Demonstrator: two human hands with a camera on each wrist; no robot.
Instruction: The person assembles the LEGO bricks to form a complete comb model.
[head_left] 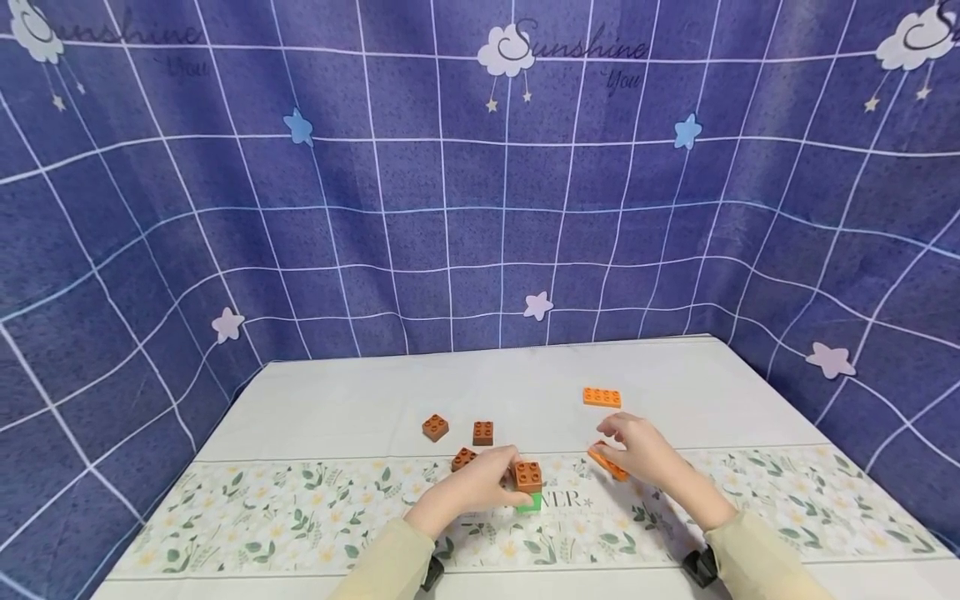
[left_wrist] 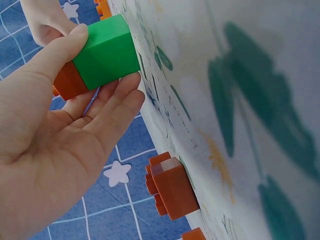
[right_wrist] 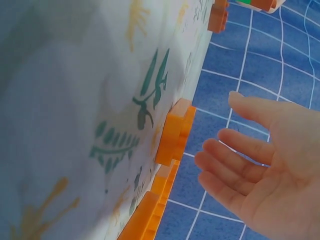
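My left hand holds a small stack, a green block at the bottom with a brown brick on top. In the left wrist view the thumb lies on the green block and the fingers are along its other side; the block stands at the table surface. My right hand is over an orange brick on the table, partly hidden by the fingers in the head view. The right wrist view shows those fingers loosely bent, with nothing between them and a gap to the orange brick.
Beyond the right hand lies another orange brick. Loose brown bricks lie left of the stack: one, a second, and a third beside the left hand. A floral runner crosses the white table; a blue curtain stands behind.
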